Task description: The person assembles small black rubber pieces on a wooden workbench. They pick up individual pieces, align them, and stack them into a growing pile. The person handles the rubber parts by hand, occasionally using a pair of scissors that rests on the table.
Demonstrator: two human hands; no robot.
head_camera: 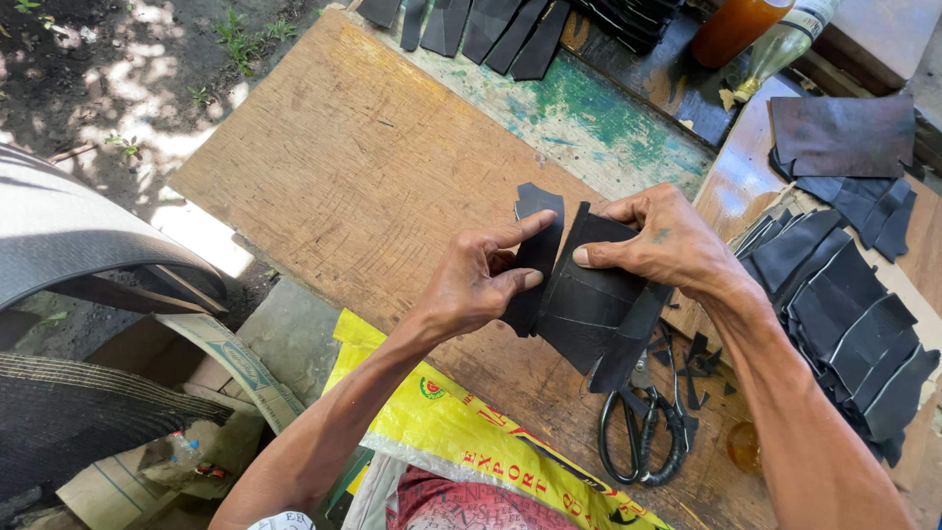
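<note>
My left hand (478,283) and my right hand (659,240) hold a stack of black rubber-like cut pieces (589,304) above a worn wooden board (363,177). The left thumb and forefinger pinch a narrow black piece (538,231) at the stack's left edge. Over the top of the stack, the right thumb presses on its front face. Black scissors (643,432) lie on the board just below the stack, among small black offcuts (699,368).
A pile of similar black pieces (844,314) lies at the right, more black strips (491,25) at the top. An orange bottle (734,29) and a clear bottle (780,44) stand at the back. A yellow sack (461,432) hangs below the board. Tyre sections (69,231) lie left.
</note>
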